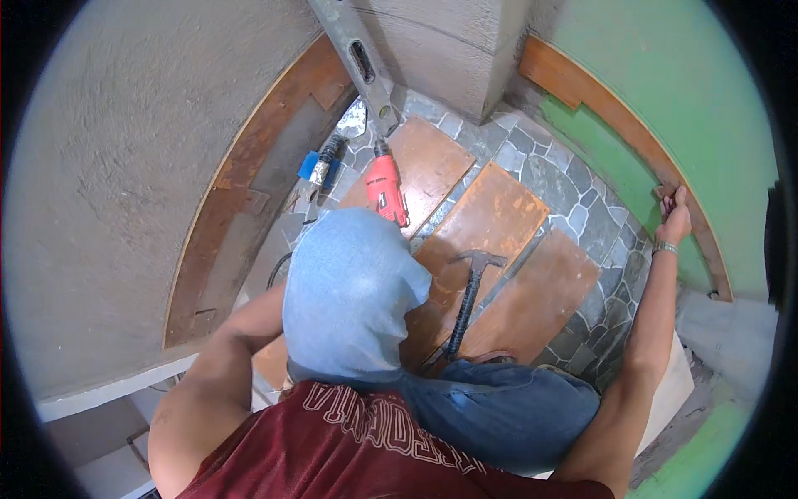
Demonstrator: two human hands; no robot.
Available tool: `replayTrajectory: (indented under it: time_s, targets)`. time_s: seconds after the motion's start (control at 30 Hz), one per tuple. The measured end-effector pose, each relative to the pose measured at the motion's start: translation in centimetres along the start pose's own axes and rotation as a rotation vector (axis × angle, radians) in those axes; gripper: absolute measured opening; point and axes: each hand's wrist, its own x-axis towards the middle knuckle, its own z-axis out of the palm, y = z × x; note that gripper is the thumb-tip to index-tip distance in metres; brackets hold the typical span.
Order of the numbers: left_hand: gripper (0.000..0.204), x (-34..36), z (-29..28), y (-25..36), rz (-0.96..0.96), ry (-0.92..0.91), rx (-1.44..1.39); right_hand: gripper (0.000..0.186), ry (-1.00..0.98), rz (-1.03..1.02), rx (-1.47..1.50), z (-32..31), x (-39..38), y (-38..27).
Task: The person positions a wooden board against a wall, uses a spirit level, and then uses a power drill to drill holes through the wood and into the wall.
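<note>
My right hand (675, 218) reaches out to the curved-looking wooden board (619, 125) along the green wall. Its fingers are curled at the board's lower edge, beside a small wooden block (663, 190); whether they grip anything is too small to tell. My left forearm goes down behind my raised knee, which hides the left hand. In front of me a black-handled claw hammer (468, 303) rests across wooden planks on the floor. Beyond the knee lies a red power drill (385, 187), its tip close to a long spirit level (356, 58).
Three brown planks (490, 218) lie on the stone-patterned floor (573, 187). Left of the drill is a tool with a black ribbed part and blue piece (320, 169). Another wooden board (241, 158) runs along the grey left wall. A concrete pillar (440, 50) stands at the back.
</note>
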Motion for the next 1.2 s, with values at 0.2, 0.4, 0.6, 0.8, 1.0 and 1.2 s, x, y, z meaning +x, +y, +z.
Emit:
replayTrajectory:
  time_s: [0.2, 0.4, 0.6, 0.8, 1.0, 1.2]
  targets:
    - [0.059, -2.9, 0.5, 2.4, -0.033, 0.001, -0.120, 0.038, -0.066, 0.000, -0.021, 0.0, 0.2, 0.4]
    - [0.060, -0.9, 1.2, 8.1, 0.059, -0.075, -0.225, 0.038, -0.013, -0.040, -0.035, 0.6, 0.5, 0.7]
    - [0.061, 0.4, 3.3, 14.4, 0.163, -0.208, -0.298, 0.038, 0.039, -0.043, 0.018, 0.9, -0.5, -0.5]
    - [0.062, -0.4, 4.6, 18.0, 0.196, -0.314, -0.335, 0.039, 0.051, -0.028, -0.003, 0.0, 0.1, -0.7]
    - [0.063, -3.0, -1.7, 18.2, 0.127, -0.272, -0.426, 0.038, 0.018, -0.034, 0.036, 1.6, -0.2, 0.5]
    - [0.065, -4.9, -9.8, 17.6, -0.020, -0.267, -1.177, 0.040, 0.048, -0.050, -0.001, -0.6, 0.1, -0.3]
